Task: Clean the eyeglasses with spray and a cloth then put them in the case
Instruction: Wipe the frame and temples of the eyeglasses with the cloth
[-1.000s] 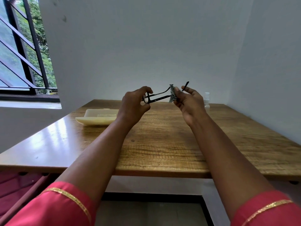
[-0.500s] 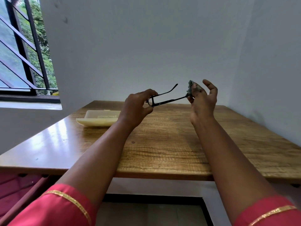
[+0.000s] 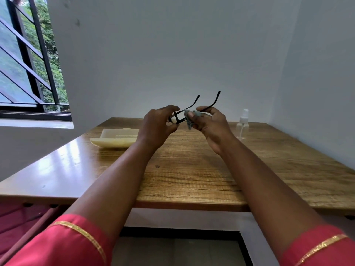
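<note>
Black-framed eyeglasses (image 3: 180, 118) are held in the air above the wooden table (image 3: 192, 169), both temple arms pointing up and away from me. My left hand (image 3: 159, 121) pinches the frame at its left end. My right hand (image 3: 211, 124) holds a small grey cloth (image 3: 190, 117) pressed against the right part of the frame, fingers curled round the cloth and a temple arm. A cream eyeglass case (image 3: 115, 140) lies open on the table's left. A clear spray bottle (image 3: 243, 124) stands upright at the far right.
White walls close the table's far side and right side. A barred window (image 3: 28, 64) is at the left. The table's front edge (image 3: 192, 205) runs below my forearms, with a red seat (image 3: 19, 223) under its left end.
My right hand with the cloth slid back from the temple tip toward the front of the frame. The glasses turned so both temple arms point up. The spray bottle came back into sight.
</note>
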